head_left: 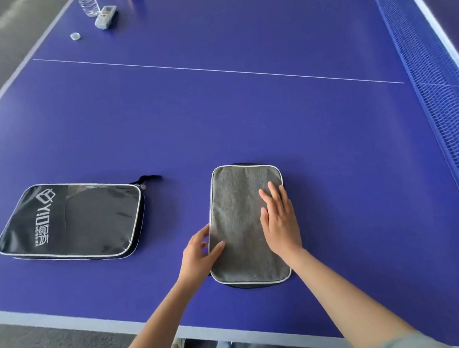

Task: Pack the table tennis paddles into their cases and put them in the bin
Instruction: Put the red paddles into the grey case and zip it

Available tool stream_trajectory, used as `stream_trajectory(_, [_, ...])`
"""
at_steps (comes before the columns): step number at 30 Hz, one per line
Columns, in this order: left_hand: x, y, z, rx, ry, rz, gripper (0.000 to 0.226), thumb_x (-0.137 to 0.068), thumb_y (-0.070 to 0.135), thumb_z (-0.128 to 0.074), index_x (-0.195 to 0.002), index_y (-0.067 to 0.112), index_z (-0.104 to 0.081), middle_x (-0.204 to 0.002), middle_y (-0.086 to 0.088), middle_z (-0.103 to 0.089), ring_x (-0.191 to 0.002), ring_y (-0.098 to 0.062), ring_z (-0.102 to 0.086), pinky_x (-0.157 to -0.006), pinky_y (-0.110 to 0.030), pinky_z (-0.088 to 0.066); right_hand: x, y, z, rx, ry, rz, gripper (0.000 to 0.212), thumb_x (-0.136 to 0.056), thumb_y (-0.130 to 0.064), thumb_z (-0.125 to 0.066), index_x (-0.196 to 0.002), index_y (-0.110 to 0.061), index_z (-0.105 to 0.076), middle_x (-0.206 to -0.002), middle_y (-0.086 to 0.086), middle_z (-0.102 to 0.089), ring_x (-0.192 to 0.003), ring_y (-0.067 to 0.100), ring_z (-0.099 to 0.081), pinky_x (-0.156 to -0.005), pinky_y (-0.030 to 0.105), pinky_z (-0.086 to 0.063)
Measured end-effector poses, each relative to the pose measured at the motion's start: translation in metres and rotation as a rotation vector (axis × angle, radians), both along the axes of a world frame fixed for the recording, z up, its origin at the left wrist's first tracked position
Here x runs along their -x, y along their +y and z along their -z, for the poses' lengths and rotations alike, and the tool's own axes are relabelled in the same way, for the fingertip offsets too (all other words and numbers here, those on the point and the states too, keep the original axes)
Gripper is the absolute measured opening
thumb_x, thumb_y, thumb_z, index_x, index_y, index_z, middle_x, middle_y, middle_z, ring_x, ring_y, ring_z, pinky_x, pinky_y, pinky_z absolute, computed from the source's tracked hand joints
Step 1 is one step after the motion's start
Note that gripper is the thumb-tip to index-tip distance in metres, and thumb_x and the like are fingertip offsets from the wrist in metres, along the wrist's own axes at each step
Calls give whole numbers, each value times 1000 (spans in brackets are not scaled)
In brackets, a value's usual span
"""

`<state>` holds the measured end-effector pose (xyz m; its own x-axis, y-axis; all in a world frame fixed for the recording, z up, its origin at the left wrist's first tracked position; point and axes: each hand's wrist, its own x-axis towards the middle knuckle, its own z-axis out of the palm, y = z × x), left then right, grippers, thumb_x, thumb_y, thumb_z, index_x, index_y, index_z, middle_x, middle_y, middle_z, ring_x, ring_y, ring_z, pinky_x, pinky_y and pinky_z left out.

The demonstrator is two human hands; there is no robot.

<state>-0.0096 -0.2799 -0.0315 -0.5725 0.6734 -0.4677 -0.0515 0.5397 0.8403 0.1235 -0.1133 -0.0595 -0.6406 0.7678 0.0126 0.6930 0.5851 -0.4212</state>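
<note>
Grey rectangular fabric case (244, 226), soft, light: right hand (281, 226) flat on top, left hand (198, 251) fingers pinching 9 o'clock edge; grip there.

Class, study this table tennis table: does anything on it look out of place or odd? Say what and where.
Yes: at the far left corner, a small clear bottle cap lies loose on the blue table tennis table, apart from the clear plastic water bottle beside a white remote-like handset. The black printed case and grey fabric case lie flat.
</note>
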Motion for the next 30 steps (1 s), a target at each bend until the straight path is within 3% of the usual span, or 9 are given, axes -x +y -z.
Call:
stream_trajectory(3, [2, -26, 1, 10, -96, -40, 49, -87, 20, -67, -132, 20, -48, -114, 3, -63, -93, -13, -65, -71, -24, -54, 0, 0, 1, 34, 34, 0, 44, -101, -19, -29, -145, -18, -31, -159, 2, -14, -148, 21, -1, -119, 46, -18])
stream_trajectory(7, [5, -47, 0, 38, -140, -37, 30, -88, 11, -63, -118, 13, -63, -97, 4, -74, -85, -11, -72, -73, -16, -54, 1, -2, 0, 31, 39, 17, 43, -101, -16, -30, -143, -16, -33, -159, 2, -15, -148, 23, -2, -119, 46, -19])
stream_trajectory(10, [6, -55, -1, 23, -203, -15, 37, -84, -5, -57, -117, 12, -64, -100, 2, -74, -88, -16, -72, -78, -28, -56, 2, -3, -1, 32, 37, 27, 43, -100, -15, -31, -143, -16, -33, -159, 2, -16, -148, 23, -2, -118, 47, -20])
stream_trajectory(15, [-2, -54, -2, 56, -134, 12, 22, -81, 8, -71, -101, 17, -72, -91, 3, -75, -68, -15, -68, -63, -13, -51, 3, -4, -1, 30, 40, 41, 43, -100, -14, -31, -143, -16, -34, -159, 2, -15, -148, 24, -2, -119, 47, -19])
stream_trajectory(17, [-4, -49, -5, 67, -34, -17, 21, -81, 9, -66, -99, 18, -72, -87, 5, -75, -67, -14, -68, -60, -16, -53, 4, -6, -1, 28, 39, 49, 43, -101, -15, -31, -144, -16, -33, -159, 2, -15, -148, 23, -2, -119, 47, -19])
stream_trajectory(20, [3, -25, -16, 32, 173, -39, 36, -84, 19, -54, -119, 23, -61, -112, 5, -65, -97, -13, -62, -81, -27, -53, 4, -11, -2, 46, 57, 63, 44, -101, -18, -30, -145, -18, -31, -160, -1, -11, -148, 20, 1, -118, 40, -26])
stream_trajectory(23, [15, 22, -24, 57, 307, 139, 55, -89, 36, -55, -141, 28, -38, -134, 0, -47, -119, -19, -50, -96, -30, -40, 9, -25, -4, 90, 110, 110, 44, -102, -22, -30, -146, -20, -30, -160, -4, -9, -148, 18, 2, -116, 32, -28])
stream_trajectory(27, [22, 71, -19, 311, 325, 234, 73, -89, 46, -55, -148, 36, -13, -147, -6, -31, -125, -33, -40, -103, -45, -37, 13, -41, -6, 105, 155, 128, 44, -101, -21, -35, -144, -17, -34, -159, -1, -13, -148, 21, -2, -118, 32, -24])
stream_trajectory(30, [14, 74, -8, 379, 427, 249, 80, -89, 48, -53, -150, 35, -1, -152, -6, -19, -127, -34, -33, -104, -45, -30, 7, -29, -10, 40, 98, 89, 41, -99, -26, -42, -139, -22, -42, -156, 0, -23, -145, 26, -14, -114, 38, -30])
